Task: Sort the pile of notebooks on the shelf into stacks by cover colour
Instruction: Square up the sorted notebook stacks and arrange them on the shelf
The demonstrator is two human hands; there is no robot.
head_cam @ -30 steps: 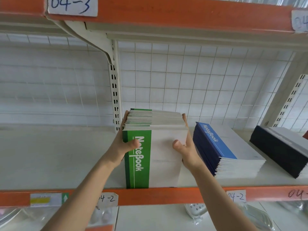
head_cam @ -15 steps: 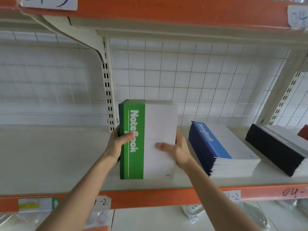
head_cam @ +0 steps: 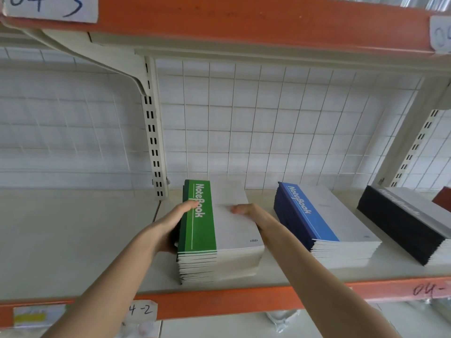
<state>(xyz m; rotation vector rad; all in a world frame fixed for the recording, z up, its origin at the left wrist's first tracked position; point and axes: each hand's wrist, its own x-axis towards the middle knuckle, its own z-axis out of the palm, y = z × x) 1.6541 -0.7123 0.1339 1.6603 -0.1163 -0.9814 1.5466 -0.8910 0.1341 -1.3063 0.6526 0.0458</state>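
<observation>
Green stack (head_cam: 219,240) lies flat on the shelf (head_cam: 73,240), held between both hands.

- Left hand (head_cam: 170,225): clasps the spine side, thumb on the green cover band, fingers round the edge and mostly hidden.
- Right hand (head_cam: 253,213): thumb on the white cover, fingers out of sight past the open-page edge. Reads as a hold, not a flat rest.
- Blue stack (head_cam: 324,228) sits just beyond the right hand, and the black stack (head_cam: 402,223) is further out the same way.

Handling, as a judgement: many thin soft-cover books, so heavy as a block but loose between layers. The covers look smooth and likely to slide and fan at the page edge. Best held at mid-length on both long sides, squeezing inward with thumbs pressing down on top. The spine side is the firmer edge. Holding one end alone would let the stack sag or spill.
</observation>
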